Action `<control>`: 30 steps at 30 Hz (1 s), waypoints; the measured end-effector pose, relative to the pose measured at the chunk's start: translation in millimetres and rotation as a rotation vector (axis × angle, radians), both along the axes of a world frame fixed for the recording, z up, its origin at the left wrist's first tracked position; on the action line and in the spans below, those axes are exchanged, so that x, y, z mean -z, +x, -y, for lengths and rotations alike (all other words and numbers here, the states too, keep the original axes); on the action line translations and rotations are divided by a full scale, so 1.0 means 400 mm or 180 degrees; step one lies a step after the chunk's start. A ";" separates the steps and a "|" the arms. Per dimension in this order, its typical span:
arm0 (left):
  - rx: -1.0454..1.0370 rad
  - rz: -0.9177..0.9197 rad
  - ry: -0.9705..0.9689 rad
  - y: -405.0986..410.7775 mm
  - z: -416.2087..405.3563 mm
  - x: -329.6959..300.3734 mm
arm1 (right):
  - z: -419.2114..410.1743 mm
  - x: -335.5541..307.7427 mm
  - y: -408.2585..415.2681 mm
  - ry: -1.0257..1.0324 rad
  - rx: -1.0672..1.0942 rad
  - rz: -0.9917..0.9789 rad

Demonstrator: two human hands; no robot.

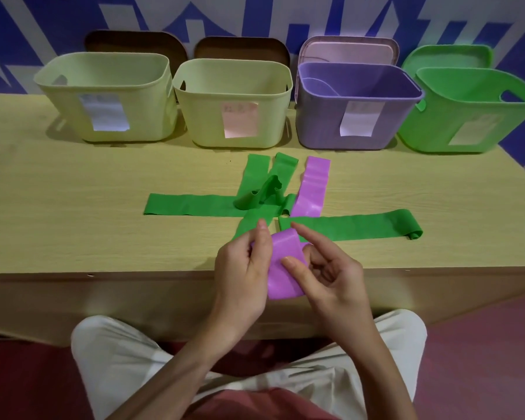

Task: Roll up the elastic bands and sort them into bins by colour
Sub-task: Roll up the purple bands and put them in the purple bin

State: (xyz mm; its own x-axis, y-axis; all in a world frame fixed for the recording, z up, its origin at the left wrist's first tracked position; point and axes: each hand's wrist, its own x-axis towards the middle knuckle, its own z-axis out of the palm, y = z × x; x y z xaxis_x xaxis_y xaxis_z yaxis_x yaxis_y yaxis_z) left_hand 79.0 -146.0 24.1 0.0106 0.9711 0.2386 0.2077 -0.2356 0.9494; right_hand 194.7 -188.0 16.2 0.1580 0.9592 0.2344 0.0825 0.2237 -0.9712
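At the near edge of the table, the left hand and right hand both pinch a partly rolled purple band, while green bands lie mid-table and four bins line the far edge.

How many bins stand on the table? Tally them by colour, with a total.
Cream bins: 2
Purple bin: 1
Green bin: 1
Total: 4
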 end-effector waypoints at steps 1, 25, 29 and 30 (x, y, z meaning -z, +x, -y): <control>0.0020 0.0090 -0.0102 0.002 -0.002 -0.010 | 0.000 0.000 -0.001 0.0005 -0.0031 -0.0036; 0.0328 -0.0571 0.0044 -0.015 0.006 0.003 | -0.009 0.009 -0.002 -0.0194 0.0389 -0.0320; 0.0041 -0.0656 -0.0014 -0.012 -0.001 0.013 | -0.005 0.009 0.000 -0.0266 0.0244 -0.0648; 0.0016 -0.0676 -0.0075 -0.011 -0.003 0.012 | -0.004 0.008 0.004 -0.0306 0.0208 -0.0750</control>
State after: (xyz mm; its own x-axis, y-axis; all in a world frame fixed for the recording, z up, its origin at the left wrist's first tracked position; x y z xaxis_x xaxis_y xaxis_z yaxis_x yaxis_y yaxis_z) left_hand 74.6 -145.0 19.1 0.0633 0.9762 0.2076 0.4027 -0.2153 0.8897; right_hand 196.1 -186.6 13.0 0.2598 0.9613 0.0920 -0.1374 0.1312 -0.9818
